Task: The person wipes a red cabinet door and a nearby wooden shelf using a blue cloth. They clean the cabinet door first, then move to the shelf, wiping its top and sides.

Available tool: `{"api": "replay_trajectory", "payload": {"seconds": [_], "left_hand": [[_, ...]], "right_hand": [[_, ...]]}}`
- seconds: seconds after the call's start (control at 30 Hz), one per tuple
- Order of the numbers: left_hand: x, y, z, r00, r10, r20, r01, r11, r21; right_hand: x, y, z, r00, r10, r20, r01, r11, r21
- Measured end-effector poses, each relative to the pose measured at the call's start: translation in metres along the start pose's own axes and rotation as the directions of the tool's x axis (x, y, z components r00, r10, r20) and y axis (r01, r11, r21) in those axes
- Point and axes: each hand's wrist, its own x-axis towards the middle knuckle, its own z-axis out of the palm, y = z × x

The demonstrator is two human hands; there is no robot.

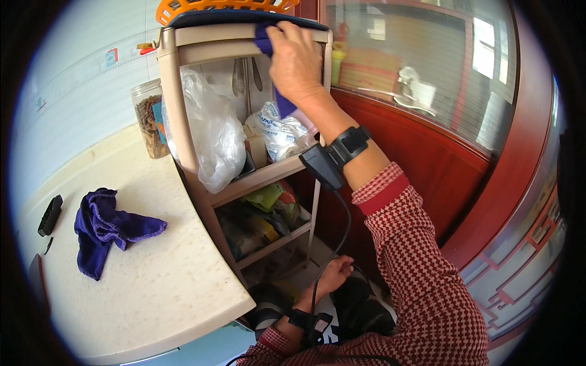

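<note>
My right hand [296,61] grips a purple cloth [264,40] against the top front rail of a beige plastic shelf rack [215,36]. One end of that cloth hangs below the hand, in front of the upper tier. Low down by my knees is my left hand [336,273], its fingers loosely curled and no object visible in it. A second purple cloth [110,222] lies crumpled on the pale countertop [183,293]. The upper tier holds a clear plastic bag [213,132] and a white printed bag [277,132].
A jar of dried brown pieces [151,121] stands against the rack's left side. An orange plastic basket [229,5] sits on top. Packets [268,201] fill the lower tier. A red glazed door [403,151] borders the right side. A black cable [346,228] hangs from my right wrist.
</note>
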Motion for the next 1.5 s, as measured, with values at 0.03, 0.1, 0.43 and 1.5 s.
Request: {"api": "replay_trajectory", "payload": {"seconds": [0.03,0.1,0.43,1.5], "left_hand": [[0.001,0.000,0.000,0.999,-0.018,0.031,0.020,0.999,-0.035],[0.005,-0.001,0.001,0.998,0.000,0.063,-0.005,0.997,0.078],[0.005,-0.021,0.007,0.981,0.149,-0.125,-0.139,0.987,0.084],[0.008,-0.010,0.006,0.995,-0.023,0.094,0.012,0.993,0.114]], "right_hand": [[0.000,0.005,-0.001,1.000,0.020,0.017,-0.019,0.999,-0.030],[0.000,-0.001,0.002,1.000,-0.004,0.009,0.005,0.999,-0.038],[0.017,-0.097,0.021,0.910,-0.343,-0.234,0.370,0.926,0.078],[-0.036,0.062,0.008,0.982,0.189,0.019,-0.189,0.982,-0.004]]}}
